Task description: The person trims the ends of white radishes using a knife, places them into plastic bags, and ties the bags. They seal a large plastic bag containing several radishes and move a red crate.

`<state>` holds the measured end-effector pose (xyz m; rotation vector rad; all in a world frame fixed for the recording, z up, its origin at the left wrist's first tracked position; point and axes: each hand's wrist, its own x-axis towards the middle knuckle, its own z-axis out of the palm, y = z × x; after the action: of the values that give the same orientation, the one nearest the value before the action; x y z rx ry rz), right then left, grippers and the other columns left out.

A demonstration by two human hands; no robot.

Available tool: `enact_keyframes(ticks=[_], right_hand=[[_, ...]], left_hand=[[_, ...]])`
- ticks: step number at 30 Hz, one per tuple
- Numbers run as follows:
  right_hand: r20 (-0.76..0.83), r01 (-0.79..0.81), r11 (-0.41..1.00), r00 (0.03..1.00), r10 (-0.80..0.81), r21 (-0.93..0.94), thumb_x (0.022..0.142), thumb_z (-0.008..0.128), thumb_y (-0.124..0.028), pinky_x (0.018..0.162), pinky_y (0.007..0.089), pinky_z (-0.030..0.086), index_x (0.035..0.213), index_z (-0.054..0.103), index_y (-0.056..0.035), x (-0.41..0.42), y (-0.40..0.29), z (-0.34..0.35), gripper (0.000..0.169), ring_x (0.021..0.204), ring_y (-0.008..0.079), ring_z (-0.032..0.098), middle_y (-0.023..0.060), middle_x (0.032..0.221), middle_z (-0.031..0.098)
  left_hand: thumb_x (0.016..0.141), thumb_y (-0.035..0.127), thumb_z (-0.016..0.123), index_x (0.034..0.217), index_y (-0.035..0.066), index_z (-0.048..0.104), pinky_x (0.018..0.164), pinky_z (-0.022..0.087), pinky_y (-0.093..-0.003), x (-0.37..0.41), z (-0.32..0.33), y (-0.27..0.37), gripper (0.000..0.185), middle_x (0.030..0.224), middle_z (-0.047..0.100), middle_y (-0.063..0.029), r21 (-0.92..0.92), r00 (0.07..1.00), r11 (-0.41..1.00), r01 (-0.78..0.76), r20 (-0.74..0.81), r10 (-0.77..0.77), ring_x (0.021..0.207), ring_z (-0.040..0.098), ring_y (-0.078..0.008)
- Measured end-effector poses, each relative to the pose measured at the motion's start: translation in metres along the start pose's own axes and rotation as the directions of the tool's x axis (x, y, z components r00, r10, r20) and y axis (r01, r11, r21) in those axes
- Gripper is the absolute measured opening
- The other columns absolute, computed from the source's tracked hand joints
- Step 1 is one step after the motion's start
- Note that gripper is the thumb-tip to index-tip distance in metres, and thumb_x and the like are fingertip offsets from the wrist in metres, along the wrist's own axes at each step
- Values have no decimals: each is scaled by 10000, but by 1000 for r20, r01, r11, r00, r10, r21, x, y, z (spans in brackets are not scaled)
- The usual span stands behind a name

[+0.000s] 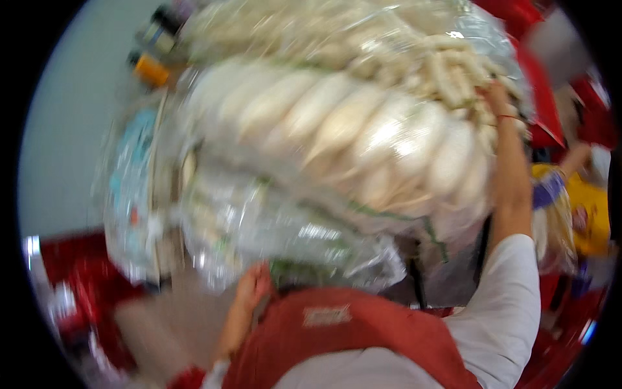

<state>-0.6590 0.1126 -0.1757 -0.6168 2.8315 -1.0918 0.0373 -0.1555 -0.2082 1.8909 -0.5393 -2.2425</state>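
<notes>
My right hand [494, 97] reaches far forward on the right, among a heap of pale, finger-shaped vegetables [452, 75]. Its fingers blur into the heap, so a hold on one cannot be made out. Large white radishes [335, 116] lie side by side under clear film, left of my right forearm. Close to my body, my left hand [255, 284] is at the lower edge of a clear plastic bag [291, 233] with pale and green vegetables inside. Blur hides whether its fingers pinch the plastic.
More pale produce under plastic [301, 34] lies at the back. Left are a plastic-covered box [133, 185] with blue contents and an orange bottle [151, 70]. At right, another person's hand [576, 158] is near a bag of pale produce [551, 228] and a yellow bag [590, 209].
</notes>
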Motion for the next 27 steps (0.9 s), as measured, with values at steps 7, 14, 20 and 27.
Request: enact_keyframes(ticks=[7,14,20,27], right_hand=[[-384,453,846,861,-334,280,902,413,-137,824,249,404,1063,546,21,-167,-211,-50,262,890,151,547,68,980,584],[651,360,681,219,-726,638,709,465,19,810,390,427,886,577,-17,-409,-384,182,213,896,319,552,133,871,588],[555,562,811,627,-547,164,789,451,-115,899,383,369,1042,530,12,-366,-334,374,294,1043,352,482,216,1101,523],[722,474,880,617,-312,-25,789,479,-286,849,361,393,1109,542,-61,-378,-325,335,396,968,289,533,193,1060,559]], left_hand=[[868,192,522,1005,99,508,646,463,-321,59,-27,37,166,861,571,-51,-433,920,895,-103,299,251,709,545,-156],[833,279,564,1242,76,440,862,413,-317,63,-10,200,473,1065,576,-110,486,209,-300,-821,744,634,959,544,-258],[773,315,613,1152,83,539,875,406,-351,-15,-19,267,451,1054,585,-165,531,308,-685,-499,848,432,981,547,-304],[778,331,595,899,66,638,768,436,-394,-55,-17,163,295,967,600,-132,164,178,-165,-973,981,-74,889,564,-298]])
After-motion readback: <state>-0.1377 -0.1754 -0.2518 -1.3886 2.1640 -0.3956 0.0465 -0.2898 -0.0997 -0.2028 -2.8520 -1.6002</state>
